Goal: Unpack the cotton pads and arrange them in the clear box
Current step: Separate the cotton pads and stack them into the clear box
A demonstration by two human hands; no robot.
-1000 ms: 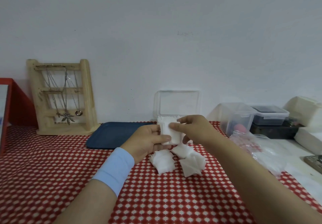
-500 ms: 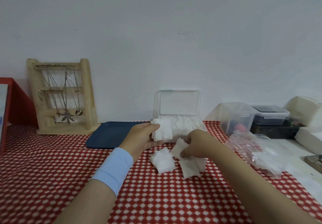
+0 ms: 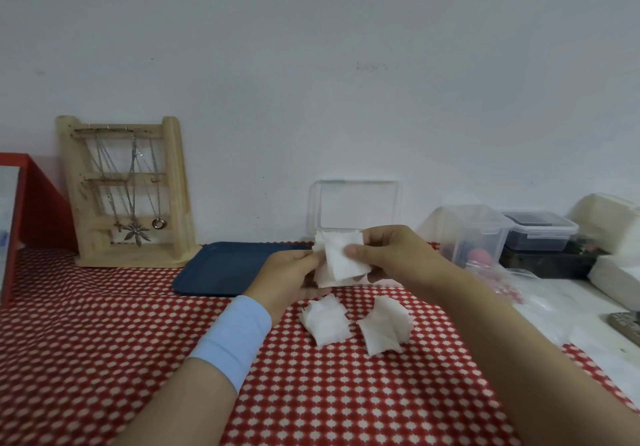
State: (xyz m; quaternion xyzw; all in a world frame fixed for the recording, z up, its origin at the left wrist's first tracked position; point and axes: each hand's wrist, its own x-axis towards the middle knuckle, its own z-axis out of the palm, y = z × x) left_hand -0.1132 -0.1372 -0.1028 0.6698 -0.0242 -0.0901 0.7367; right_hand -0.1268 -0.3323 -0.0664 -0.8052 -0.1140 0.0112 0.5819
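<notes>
A stack of white cotton pads (image 3: 341, 262) is held up between both hands, in front of the clear box. My left hand (image 3: 287, 277) grips its left edge; my right hand (image 3: 391, 256) pinches its right side with thumb on the front. The clear box (image 3: 356, 204) stands against the wall with its lid upright; its base is hidden behind the hands. Two small piles of cotton pads lie on the red checked cloth below: one pile (image 3: 325, 321) to the left, the other pile (image 3: 384, 329) to the right.
A dark blue tray (image 3: 225, 269) lies left of the hands. A wooden jewellery stand (image 3: 128, 192) with necklaces is at the back left. Clear containers (image 3: 471, 234), a crumpled plastic bag (image 3: 512, 289) and white boxes (image 3: 613, 223) crowd the right side.
My right hand rose from the loose piles on the cloth with a pad and brought it against the stack in my left hand. One pile fewer lies on the cloth.
</notes>
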